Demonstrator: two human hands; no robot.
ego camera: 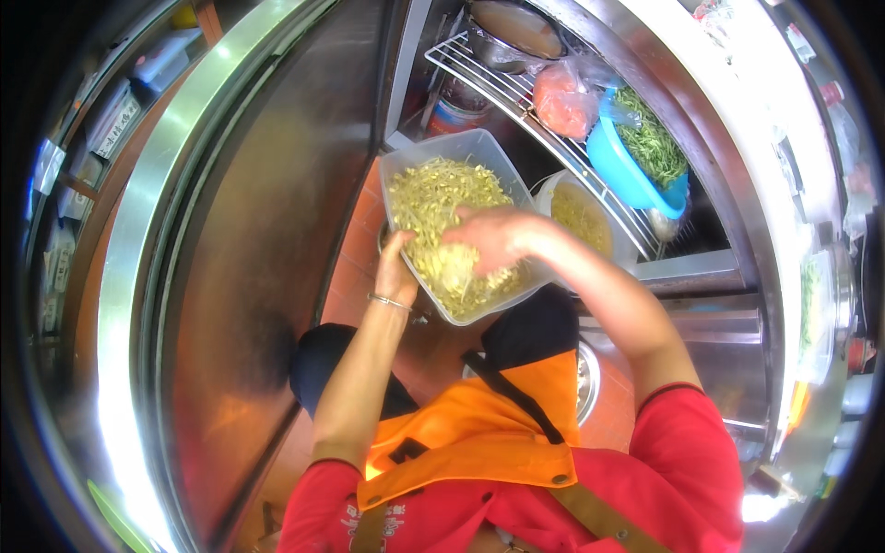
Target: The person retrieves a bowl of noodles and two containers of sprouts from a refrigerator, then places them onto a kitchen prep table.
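A translucent plastic tub (pixel 508 155) filled with yellowish bean sprouts (pixel 442 186) is tilted in front of me. My left hand (pixel 397 271) grips the tub's left wall, its thumb over the rim. Over the sprouts, my right hand (pixel 494 238) is blurred and its fingers reach down among them. Whether those fingers close on any sprouts cannot be made out. Just right of the tub, a white bucket (pixel 551 197) holds more yellowish food in liquid, partly covered by my right forearm.
A steel refrigerator door (pixel 276 207) stands ajar on the left. On the wire shelf (pixel 498 86) sit a metal pot (pixel 494 52), a bagged pink item (pixel 563 100) and a blue basket (pixel 612 155) of green vegetables (pixel 650 138). A steel bowl (pixel 589 380) rests on the tiled floor (pixel 352 263).
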